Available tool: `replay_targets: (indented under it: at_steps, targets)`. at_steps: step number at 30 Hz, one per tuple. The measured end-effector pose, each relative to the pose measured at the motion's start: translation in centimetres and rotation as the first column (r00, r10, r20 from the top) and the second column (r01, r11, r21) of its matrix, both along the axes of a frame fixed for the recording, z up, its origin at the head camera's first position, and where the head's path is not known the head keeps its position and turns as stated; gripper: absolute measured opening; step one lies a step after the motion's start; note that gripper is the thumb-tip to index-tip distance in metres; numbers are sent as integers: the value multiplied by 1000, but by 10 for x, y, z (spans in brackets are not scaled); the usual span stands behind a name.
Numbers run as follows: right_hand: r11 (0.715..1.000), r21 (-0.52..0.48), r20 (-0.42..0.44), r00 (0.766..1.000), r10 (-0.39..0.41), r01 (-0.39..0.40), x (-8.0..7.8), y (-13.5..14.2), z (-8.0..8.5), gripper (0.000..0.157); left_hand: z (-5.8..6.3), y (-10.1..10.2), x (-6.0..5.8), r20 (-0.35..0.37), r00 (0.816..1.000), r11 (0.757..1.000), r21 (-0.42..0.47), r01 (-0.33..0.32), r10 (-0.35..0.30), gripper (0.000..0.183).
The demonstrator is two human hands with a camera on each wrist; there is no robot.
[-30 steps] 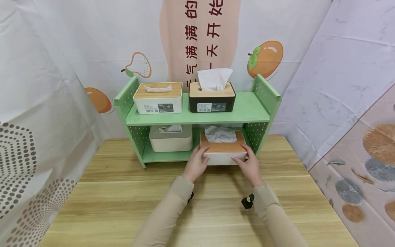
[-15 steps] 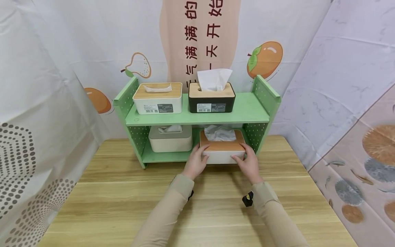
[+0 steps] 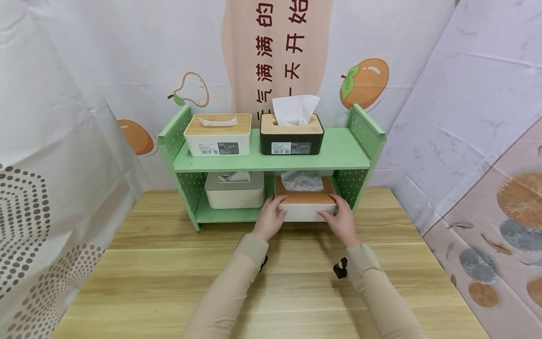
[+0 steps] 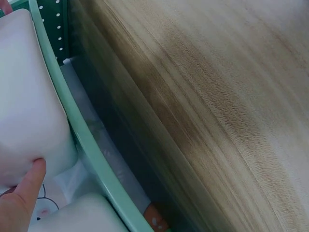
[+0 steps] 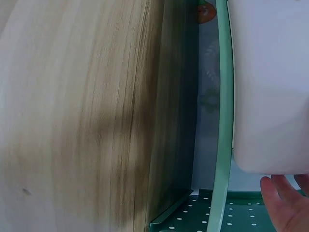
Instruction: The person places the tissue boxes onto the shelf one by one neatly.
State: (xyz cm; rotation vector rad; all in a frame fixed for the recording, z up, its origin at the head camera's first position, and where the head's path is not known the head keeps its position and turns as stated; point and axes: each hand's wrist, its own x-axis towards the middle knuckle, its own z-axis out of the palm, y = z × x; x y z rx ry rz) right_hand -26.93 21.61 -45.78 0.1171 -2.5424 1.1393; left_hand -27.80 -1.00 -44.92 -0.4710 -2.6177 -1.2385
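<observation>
A white tissue box with an orange-brown lid (image 3: 308,213) sits on the right half of the lower shelf, crumpled tissue poking from its top. My left hand (image 3: 269,219) grips its left front corner, and my right hand (image 3: 342,221) grips its right front corner. Close up, the left wrist view has my left thumb pressing the smooth white wall of the tissue box (image 4: 29,92). In the right wrist view, the fingers of my right hand (image 5: 286,200) touch the end of the tissue box (image 5: 273,92), just above the green shelf edge (image 5: 224,111).
A cream tissue box with a grey lid (image 3: 235,195) stands left on the lower shelf. Above it are a white tissue box with a wooden lid (image 3: 218,136) and a black one (image 3: 292,138). The green rack (image 3: 271,162) stands at the back of the wooden table (image 3: 296,292).
The tissue box with the orange-brown lid has slid a little farther back onto the lower shelf. Both hands have moved forward with it, keeping their grip.
</observation>
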Motion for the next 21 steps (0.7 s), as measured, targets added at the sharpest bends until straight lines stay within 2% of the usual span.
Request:
replay_targets:
  at_steps: [10, 17, 21]
  targets:
    - [1000, 27, 21, 1000, -12, 11, -5, 0, -1, 65, -1, 5, -8, -44, 999, 1000, -5, -29, 29, 41]
    - [998, 47, 4, 999, -41, 40, -12, -1, 3, 64, 11, 15, -11, 15, 993, 991, -70, -117, 118, 40]
    - [998, 63, 26, 999, -34, 33, -17, -1, 3, 65, 12, 16, -11, 22, 989, 984, -103, -146, 149, 40]
